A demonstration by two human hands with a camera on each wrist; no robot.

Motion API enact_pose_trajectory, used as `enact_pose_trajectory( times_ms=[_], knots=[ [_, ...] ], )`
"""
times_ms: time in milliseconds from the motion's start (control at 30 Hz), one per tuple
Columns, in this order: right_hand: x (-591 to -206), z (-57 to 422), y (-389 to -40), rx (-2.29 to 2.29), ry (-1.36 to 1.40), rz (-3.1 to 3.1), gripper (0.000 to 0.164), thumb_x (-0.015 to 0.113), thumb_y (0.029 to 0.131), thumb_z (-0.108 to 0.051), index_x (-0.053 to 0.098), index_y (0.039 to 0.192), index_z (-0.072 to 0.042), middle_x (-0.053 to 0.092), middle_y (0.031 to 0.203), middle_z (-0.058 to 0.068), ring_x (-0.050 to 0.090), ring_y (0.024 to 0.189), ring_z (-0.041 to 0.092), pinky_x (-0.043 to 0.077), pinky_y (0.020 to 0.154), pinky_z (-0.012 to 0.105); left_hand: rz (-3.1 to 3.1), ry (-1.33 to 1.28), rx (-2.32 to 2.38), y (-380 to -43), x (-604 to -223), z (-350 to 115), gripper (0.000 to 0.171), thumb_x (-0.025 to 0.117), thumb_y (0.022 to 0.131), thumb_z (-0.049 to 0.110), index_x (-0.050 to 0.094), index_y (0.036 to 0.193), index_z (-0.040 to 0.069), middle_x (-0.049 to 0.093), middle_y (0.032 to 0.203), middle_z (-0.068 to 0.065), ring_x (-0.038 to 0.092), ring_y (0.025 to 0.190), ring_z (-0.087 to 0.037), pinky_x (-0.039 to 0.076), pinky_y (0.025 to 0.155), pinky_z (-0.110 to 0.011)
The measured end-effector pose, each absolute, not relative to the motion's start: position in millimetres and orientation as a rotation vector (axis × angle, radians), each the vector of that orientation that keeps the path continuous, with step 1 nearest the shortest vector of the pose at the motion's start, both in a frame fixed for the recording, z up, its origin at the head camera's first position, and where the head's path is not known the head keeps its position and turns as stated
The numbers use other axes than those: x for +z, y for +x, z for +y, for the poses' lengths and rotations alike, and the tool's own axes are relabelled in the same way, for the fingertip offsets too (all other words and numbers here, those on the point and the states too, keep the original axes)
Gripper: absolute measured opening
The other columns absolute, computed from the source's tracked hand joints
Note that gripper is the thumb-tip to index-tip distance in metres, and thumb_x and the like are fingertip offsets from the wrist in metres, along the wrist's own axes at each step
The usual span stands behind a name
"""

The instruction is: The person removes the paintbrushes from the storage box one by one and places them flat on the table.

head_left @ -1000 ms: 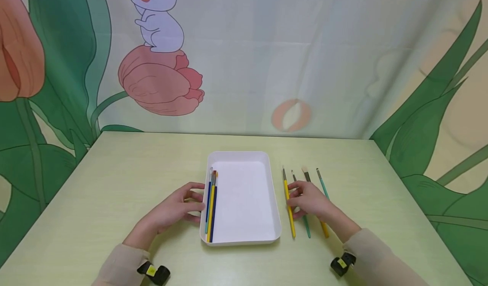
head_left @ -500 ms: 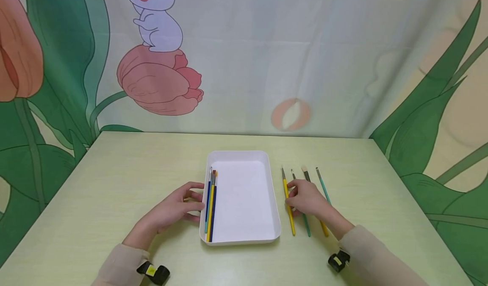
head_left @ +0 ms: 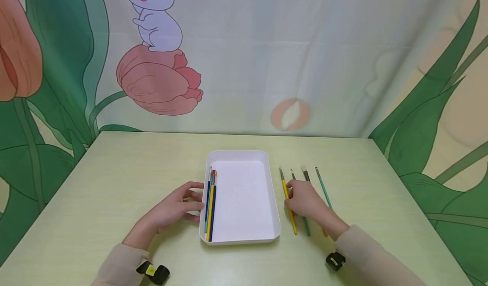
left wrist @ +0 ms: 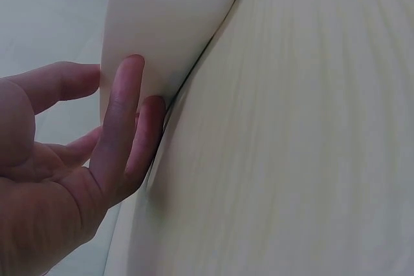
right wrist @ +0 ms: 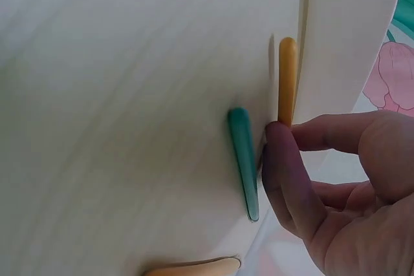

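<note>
a pale yellow-green tabletop (head_left: 126,167) with faint wood grain stands before a cloth backdrop (head_left: 244,74), whitish and softly creased. printed on its left are an orange tulip (head_left: 19,53), broad green leaves (head_left: 62,44) and a white cartoon animal (head_left: 160,31) atop a pink tulip (head_left: 156,82). pointed green leaves (head_left: 427,133) rise at right. the light is soft.

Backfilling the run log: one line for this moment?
left grip: touching tray side; right grip: pinching yellow brush; tray: brushes along left wall; table: three more brushes
</note>
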State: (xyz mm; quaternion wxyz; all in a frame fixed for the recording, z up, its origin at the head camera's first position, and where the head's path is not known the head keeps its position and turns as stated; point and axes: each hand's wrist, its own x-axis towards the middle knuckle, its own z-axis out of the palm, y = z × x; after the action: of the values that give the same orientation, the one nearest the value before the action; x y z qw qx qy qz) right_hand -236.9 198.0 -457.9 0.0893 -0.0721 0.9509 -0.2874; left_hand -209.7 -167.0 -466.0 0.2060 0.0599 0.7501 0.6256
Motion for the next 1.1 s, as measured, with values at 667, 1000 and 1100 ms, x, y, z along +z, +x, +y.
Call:
enact_pose_trajectory(
  times_ms=[667,1000,1100],
  knots=[
    [-438.9,197.1,-238.7,-0.884,-0.228,2.847,0.046,0.064,0.098,-0.011,0.050,0.137,0.011,0.063,0.082,0.007,0.061,0.049,0.017,0.053,0.055,0.030,2.088,0.161,1.749,-210.7,-465.1,-167.2,0.059,0.068,0.099,0.010,0.040,0.150,0.005,0.051,0.128,-0.023,0.064,0.103,-0.032,0.062,0.083,-0.044],
    [-430.6,193.2,-244.3,-0.997,-0.392,2.954,0.031,0.062,0.096,-0.009,0.064,0.123,0.007,0.067,0.085,0.007,0.060,0.065,0.017,0.052,0.059,0.032,2.092,0.167,1.749,-211.2,-466.0,-167.7,0.059,0.068,0.099,0.010,0.040,0.150,0.005,0.051,0.127,-0.023,0.064,0.102,-0.033,0.062,0.084,-0.044],
    [-428.5,188.7,-245.4,-1.049,-0.410,2.957,0.027,0.062,0.095,-0.008,0.066,0.118,0.005,0.067,0.086,0.006,0.061,0.070,0.017,0.053,0.062,0.032,2.093,0.164,1.748,-211.0,-465.6,-167.6,0.059,0.067,0.099,0.009,0.040,0.151,0.005,0.051,0.127,-0.023,0.064,0.102,-0.032,0.062,0.083,-0.044]
  ],
)
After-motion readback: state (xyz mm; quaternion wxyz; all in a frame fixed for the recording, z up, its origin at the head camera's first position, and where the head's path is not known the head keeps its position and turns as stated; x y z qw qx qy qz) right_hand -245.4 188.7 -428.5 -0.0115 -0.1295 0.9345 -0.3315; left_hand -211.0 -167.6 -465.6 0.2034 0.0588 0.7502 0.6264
